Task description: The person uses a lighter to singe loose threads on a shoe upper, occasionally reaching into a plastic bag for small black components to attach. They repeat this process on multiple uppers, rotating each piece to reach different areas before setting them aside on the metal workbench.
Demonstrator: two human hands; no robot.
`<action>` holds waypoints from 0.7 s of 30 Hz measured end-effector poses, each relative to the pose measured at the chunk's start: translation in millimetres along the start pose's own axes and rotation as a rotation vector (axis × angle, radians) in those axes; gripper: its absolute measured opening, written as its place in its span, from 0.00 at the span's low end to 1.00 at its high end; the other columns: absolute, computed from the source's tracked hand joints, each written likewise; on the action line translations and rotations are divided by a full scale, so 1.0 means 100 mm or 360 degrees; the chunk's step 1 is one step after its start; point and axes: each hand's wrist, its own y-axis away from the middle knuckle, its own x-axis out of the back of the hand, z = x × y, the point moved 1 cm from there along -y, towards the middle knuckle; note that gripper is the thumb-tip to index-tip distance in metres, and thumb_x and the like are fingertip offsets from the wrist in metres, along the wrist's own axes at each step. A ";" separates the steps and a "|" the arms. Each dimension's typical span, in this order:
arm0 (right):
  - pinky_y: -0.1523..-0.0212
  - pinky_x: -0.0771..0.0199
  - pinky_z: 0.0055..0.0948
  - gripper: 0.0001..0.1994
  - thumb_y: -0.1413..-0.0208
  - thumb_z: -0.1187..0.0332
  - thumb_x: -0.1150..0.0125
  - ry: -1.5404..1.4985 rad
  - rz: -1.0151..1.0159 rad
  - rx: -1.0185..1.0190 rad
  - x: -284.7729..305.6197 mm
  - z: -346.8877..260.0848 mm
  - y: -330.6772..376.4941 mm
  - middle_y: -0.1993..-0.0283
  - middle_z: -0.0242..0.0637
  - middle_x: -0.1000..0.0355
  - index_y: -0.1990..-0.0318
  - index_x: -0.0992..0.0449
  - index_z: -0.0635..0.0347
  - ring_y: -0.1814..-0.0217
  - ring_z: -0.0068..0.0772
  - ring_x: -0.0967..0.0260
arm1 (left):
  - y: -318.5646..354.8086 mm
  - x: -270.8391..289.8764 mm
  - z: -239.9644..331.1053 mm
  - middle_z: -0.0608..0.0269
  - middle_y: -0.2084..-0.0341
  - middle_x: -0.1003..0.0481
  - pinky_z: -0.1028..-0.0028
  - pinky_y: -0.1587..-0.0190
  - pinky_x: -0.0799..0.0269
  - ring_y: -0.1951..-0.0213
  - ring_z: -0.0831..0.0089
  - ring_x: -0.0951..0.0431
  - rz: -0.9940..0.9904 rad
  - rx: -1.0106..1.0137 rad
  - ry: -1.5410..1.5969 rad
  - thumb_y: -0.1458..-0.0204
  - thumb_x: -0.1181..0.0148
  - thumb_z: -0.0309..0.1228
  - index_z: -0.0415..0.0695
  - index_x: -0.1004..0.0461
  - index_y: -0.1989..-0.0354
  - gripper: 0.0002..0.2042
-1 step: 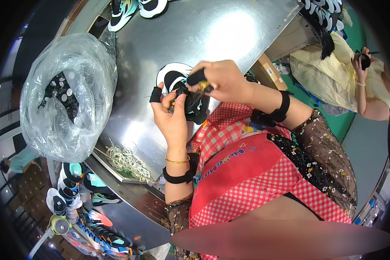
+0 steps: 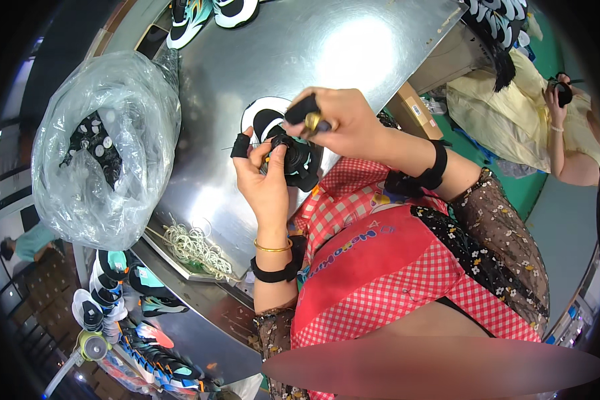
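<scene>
A black and teal shoe (image 2: 301,162) is held over the near edge of the shiny metal table (image 2: 280,53). My left hand (image 2: 263,177) grips it from the left, with a black cot on one fingertip. My right hand (image 2: 343,123) comes in from the right above the shoe and is closed on a small black-handled tool with a brass-coloured tip (image 2: 307,115), which is pressed to the shoe's top. A white and black sole part (image 2: 259,119) shows just behind the shoe. Both wrists wear black bands.
A big clear plastic bag of black parts (image 2: 107,147) stands on the table's left. A bundle of white cords (image 2: 193,248) lies in a tray at the near edge. Shoes (image 2: 207,13) sit at the far edge, more on a rack (image 2: 127,293) below left. A person in yellow (image 2: 513,107) stands at right.
</scene>
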 end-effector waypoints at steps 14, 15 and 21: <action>0.80 0.36 0.28 0.09 0.56 0.68 0.32 0.0305 0.0078 0.0045 -0.03 -0.13 0.02 0.80 0.36 0.31 0.75 0.26 0.60 0.78 0.35 0.32 | 0.02 0.04 0.42 0.62 0.63 0.30 0.76 0.54 0.33 0.63 0.77 0.27 -0.0189 0.0176 0.0886 0.41 0.51 0.26 0.39 0.42 0.43 0.18; 0.80 0.36 0.29 0.09 0.56 0.68 0.32 0.0215 0.0151 0.0135 -0.04 -0.12 0.03 0.80 0.35 0.31 0.75 0.27 0.60 0.78 0.35 0.32 | 0.03 0.04 0.41 0.60 0.61 0.29 0.75 0.52 0.33 0.60 0.75 0.27 -0.0200 0.0168 0.0907 0.42 0.50 0.27 0.39 0.41 0.43 0.19; 0.80 0.35 0.29 0.08 0.57 0.69 0.32 0.0315 0.0059 0.0147 -0.07 -0.11 0.07 0.79 0.35 0.31 0.74 0.26 0.60 0.77 0.34 0.30 | 0.02 0.02 0.44 0.60 0.62 0.28 0.76 0.53 0.34 0.62 0.76 0.29 -0.0200 0.0196 0.0965 0.42 0.49 0.26 0.39 0.41 0.43 0.19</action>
